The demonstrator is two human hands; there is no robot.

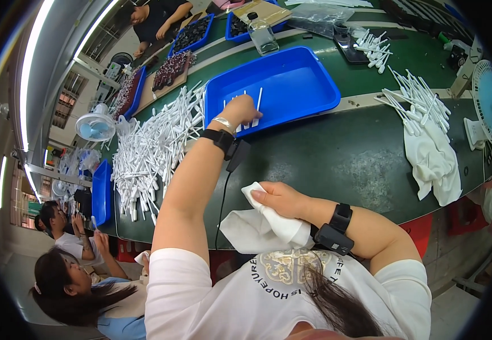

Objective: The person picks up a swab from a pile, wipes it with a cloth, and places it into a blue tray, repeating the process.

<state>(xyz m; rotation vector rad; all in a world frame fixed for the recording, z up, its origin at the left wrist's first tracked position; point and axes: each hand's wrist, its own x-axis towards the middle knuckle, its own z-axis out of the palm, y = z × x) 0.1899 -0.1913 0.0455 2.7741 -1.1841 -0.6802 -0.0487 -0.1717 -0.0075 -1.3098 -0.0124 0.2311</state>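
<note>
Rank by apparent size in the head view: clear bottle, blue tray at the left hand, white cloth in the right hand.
1. Blue tray
2. White cloth; nearness may enlarge it
3. Clear bottle

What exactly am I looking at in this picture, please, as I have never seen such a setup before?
There is no robot here: a person works with two bare hands. The picture comes from a wide fisheye camera worn on the person's head, looking down, so straight edges appear bent.

The left hand reaches into a blue tray, among a few white sticks; whether it grips one is hard to tell. The right hand holds a white cloth.

On the dark green table, a large heap of white pieces lies left of the tray. To the right, a smaller bunch lies partly on another cloth.
</note>
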